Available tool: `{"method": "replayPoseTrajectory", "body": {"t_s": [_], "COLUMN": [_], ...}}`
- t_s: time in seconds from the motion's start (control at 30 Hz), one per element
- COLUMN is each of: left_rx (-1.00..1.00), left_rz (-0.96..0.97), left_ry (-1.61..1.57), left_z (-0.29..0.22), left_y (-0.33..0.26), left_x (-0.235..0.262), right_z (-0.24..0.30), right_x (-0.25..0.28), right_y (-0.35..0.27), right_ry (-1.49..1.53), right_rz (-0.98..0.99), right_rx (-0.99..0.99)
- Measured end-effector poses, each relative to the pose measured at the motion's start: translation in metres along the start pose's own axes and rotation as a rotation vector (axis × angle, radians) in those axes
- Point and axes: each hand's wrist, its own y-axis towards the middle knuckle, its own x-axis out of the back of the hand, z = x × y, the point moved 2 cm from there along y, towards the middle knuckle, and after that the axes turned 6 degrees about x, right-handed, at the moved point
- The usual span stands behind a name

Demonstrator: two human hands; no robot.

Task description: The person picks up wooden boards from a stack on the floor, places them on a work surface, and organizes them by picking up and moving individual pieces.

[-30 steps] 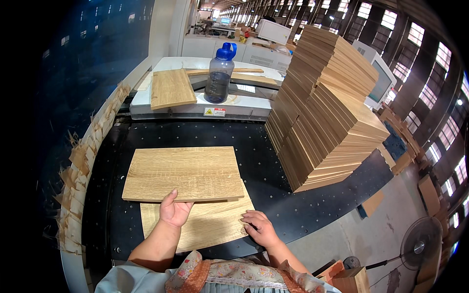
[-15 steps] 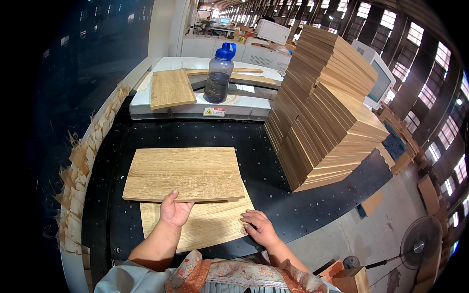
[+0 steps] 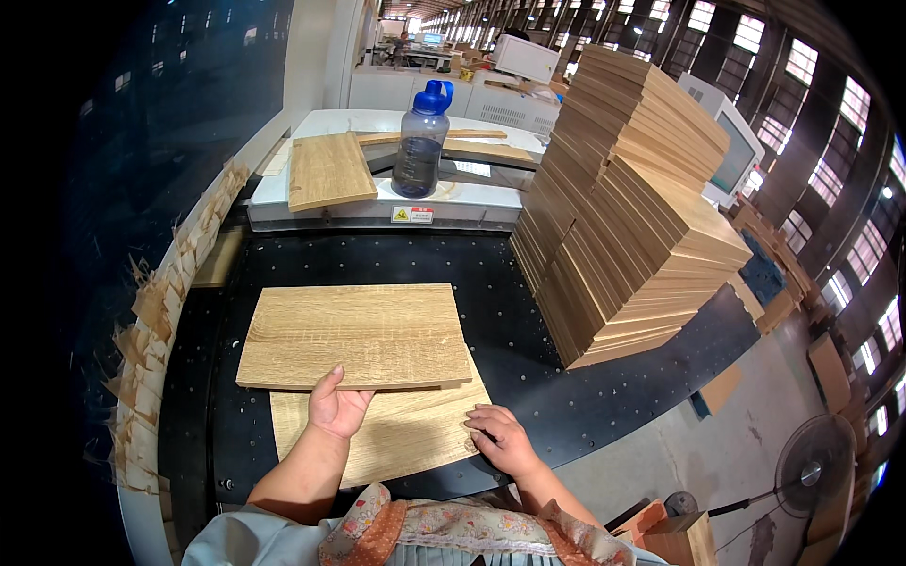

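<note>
Two flat wood-grain boards lie in front of me, one over the other. My left hand (image 3: 340, 407) grips the near edge of the upper board (image 3: 359, 335), thumb on top and fingers hidden underneath. This board covers the far part of the lower board (image 3: 406, 434), which rests on the black perforated table (image 3: 528, 415). At the lower board's right edge, my right hand (image 3: 503, 441) rests with its fingers loosely bent and slightly apart on the surface. Another wood-grain board (image 3: 222, 259) shows partly beside the strip curtain at the left.
A tall stack of boards (image 3: 623, 255) stands on the right. Behind the table, a white ledge (image 3: 283, 215) carries a blue-capped bottle (image 3: 420, 141) and a loose board (image 3: 330, 170). A torn strip curtain (image 3: 156, 311) lines the machine at left. A fan (image 3: 812, 472) stands lower right.
A board has come into view beside the strip curtain at the left. Both hands and the two boards before me stay practically in place.
</note>
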Motion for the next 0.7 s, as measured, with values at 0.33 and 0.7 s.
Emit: {"method": "replayPoseTrajectory", "body": {"t_s": [0.33, 0.7], "left_rx": [-0.01, -0.072], "left_rz": [-0.006, 0.006], "left_ry": [0.016, 0.03], "left_z": [-0.001, -0.006], "left_y": [0.0, 0.004], "left_x": [0.003, -0.002], "right_z": [0.001, -0.035], "right_x": [-0.001, 0.041], "right_y": [0.001, 0.072], "right_ry": [-0.001, -0.302], "right_rz": [-0.002, -0.167], "right_rx": [0.008, 0.102]}}
